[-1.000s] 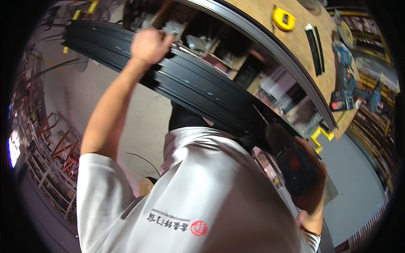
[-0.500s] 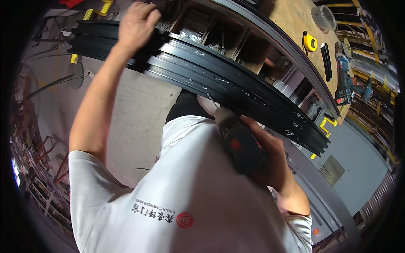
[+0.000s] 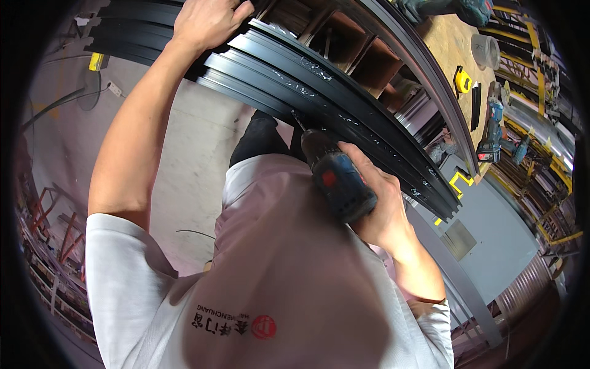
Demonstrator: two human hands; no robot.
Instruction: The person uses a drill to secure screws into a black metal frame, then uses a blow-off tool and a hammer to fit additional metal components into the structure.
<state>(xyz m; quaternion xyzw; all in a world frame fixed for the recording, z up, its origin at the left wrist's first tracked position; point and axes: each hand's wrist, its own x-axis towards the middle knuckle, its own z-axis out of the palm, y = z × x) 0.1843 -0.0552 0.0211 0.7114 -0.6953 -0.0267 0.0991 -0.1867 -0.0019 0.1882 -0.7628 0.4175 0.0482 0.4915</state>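
My right hand (image 3: 384, 206) is wrapped round a dark blue cordless drill (image 3: 341, 181), held close to my body. The thin drill bit (image 3: 299, 121) points away from me and meets the near side of the black metal profiles (image 3: 344, 117); whether it has entered the metal I cannot tell. Several of these long ribbed profiles lie side by side, with pale shavings scattered over them. My left hand (image 3: 209, 24) is closed over the profiles further left, its fingers curled toward the far edge and partly cut off by the frame's top.
Beyond the profiles are open brown compartments (image 3: 375, 64) with loose parts. A wooden bench (image 3: 444, 46) at the far right carries a yellow tape measure (image 3: 462, 80), a clear tub (image 3: 485, 50) and power tools (image 3: 491, 129). Yellow supports (image 3: 461, 183) stand by the profiles' right end.
The drill and my right hand have shifted slightly left and up in the view. My left hand has moved up toward the top edge. The view itself has also shifted, bringing another power tool in at the top.
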